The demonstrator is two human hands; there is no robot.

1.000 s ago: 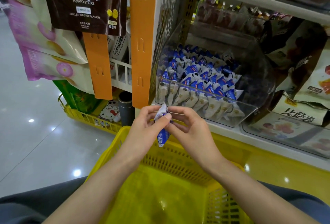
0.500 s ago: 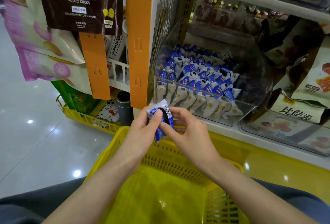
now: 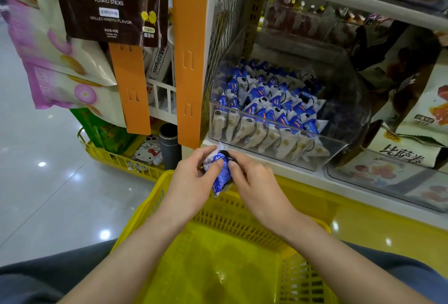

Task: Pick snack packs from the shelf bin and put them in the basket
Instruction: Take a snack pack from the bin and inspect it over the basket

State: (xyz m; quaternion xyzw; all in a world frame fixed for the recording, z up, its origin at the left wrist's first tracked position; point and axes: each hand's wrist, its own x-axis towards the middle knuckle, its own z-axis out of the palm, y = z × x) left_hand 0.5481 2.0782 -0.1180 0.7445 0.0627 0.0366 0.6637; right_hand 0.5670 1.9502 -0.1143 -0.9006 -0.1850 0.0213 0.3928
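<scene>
At the bottom of the frame a yellow basket [image 3: 145, 209] sits against the person's lap, and its floor shows bare between the two forearms that reach over it. Above its far rim, at frame centre, both hands meet on one blue-and-white pack [image 3: 221, 175]. The left hand [image 3: 191, 180] curls its thumb and fingers round the pack's left side. The right hand [image 3: 257, 182] pinches the right edge between thumb and fingertips. The pack hangs tilted, its lower end pointing down toward the basket and its white crimped top up near the shelf [image 3: 291, 175] edge. Just behind and to the right, on that shelf, stands a clear bin [image 3: 351, 100] filled with rows of the same packs [image 3: 266, 100], most leaning on the front wall. Right of the bin lie larger snack bags [image 3: 412, 153]. Left of it an orange strip [image 3: 191, 61] runs down. At upper left hangs a brown potato-sticks bag [image 3: 109, 5], with a second yellow basket [image 3: 116, 160] on the glossy floor [image 3: 36, 182] below.
</scene>
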